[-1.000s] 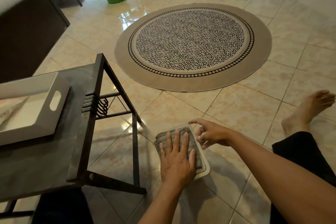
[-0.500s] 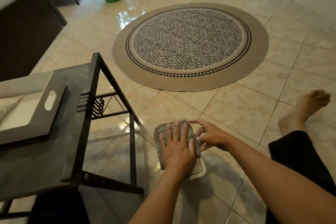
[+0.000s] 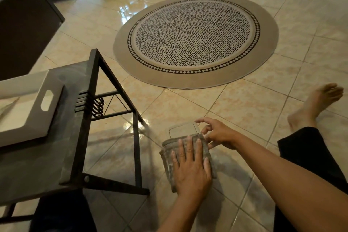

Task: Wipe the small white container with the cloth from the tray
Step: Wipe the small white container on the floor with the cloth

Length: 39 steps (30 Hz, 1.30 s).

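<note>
Small white container (image 3: 183, 129), shallow, rounded-cornered, half under grey cloth (image 3: 169, 149); left hand (image 3: 191, 170) flat, right hand (image 3: 218, 133) loose.

container (image 3: 183, 130) near half hidden under cloth (image 3: 168, 158) | tray (image 3: 35, 117) cut off left, contents perhaps blurred

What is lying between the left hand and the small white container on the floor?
In the head view, the folded grey cloth lies between them: the left hand presses flat on it, and it covers the near part of the small white container.

Dim warm light; glare on far floor tiles (image 3: 130, 6); wide-angle bending; blurred edges
</note>
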{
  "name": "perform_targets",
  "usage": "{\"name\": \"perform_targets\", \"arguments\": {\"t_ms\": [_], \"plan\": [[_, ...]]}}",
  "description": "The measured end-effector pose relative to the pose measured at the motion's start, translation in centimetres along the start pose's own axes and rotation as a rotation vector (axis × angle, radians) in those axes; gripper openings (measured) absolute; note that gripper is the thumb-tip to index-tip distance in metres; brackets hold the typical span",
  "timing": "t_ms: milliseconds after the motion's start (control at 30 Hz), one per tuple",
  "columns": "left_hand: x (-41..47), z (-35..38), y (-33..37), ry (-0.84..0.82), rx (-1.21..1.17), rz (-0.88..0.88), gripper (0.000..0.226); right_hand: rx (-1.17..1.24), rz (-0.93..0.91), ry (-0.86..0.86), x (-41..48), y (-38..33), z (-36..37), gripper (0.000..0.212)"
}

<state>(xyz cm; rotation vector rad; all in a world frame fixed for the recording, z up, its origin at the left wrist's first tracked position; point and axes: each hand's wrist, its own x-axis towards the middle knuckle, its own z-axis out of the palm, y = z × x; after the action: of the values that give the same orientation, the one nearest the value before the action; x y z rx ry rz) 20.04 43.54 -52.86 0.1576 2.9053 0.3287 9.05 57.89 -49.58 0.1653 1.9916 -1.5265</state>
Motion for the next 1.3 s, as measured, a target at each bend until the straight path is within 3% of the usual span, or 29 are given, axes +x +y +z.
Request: {"name": "perform_targets", "arguments": {"t_ms": [300,667,933,1067,1167,1233,1300], "plan": [[6.2,-1.9,-0.4,0.034,-0.013,0.001,0.063,0.013,0.008,0.022,0.4,0.3,-0.1,0.072],[0.5,-0.1,0.9,0.007,-0.021,-0.064,0.066,0.042,0.012,0.043,0.4,0.2,0.1,0.069],[4.2,-1.9,1.4,-0.024,-0.058,-0.027,0.063,0.023,0.002,0.073,0.1,0.2,-0.4,0.067],[4.9,-3.2,0.6,0.073,-0.224,0.024,0.066,0.023,-0.004,0.083,0.4,0.1,-1.1,0.066],[4.7,-4.2,-2.0,0.167,-0.485,-0.257,0.078,0.024,0.005,0.072,0.7,0.0,-1.5,0.068],[4.8,-4.7,-4.0,0.034,-0.750,-0.484,0.083,0.036,0.012,0.066,0.8,0.0,-1.5,0.068],[4.9,-5.3,-5.1,-0.096,-0.870,-0.536,0.063,0.042,0.025,0.071,0.6,-0.3,-1.3,0.067]]}}
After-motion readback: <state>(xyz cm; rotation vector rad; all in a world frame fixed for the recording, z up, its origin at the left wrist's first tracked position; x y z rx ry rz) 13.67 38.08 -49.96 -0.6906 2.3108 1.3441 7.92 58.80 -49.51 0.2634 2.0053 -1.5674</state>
